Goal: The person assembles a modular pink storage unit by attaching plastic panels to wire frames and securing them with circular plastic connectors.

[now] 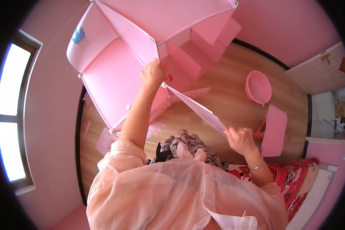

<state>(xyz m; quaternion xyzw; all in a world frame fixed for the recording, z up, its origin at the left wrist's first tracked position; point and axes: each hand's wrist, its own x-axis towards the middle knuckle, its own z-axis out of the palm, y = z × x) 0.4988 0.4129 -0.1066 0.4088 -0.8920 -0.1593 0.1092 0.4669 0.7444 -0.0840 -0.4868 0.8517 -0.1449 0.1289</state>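
Fingers of the left hand (153, 73) are clamped around the near end of a white-rimmed, upright pink panel (136, 36), probably steadying it. Those of the right hand (241, 141) pinch the near right edge of a thin, flat pink door-like panel (198, 108), seemingly to hold it angled outward from a white rounded connector (164, 85). Farther left stands the large pink panelled storage unit (115, 76); at far right, a round pink plastic basin (267, 85) rests on brown wood-look flooring (228, 90).

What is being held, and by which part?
Right grip: thin flat pink panel, by its right end. Left grip: white-edged pink panel, near its lower corner.
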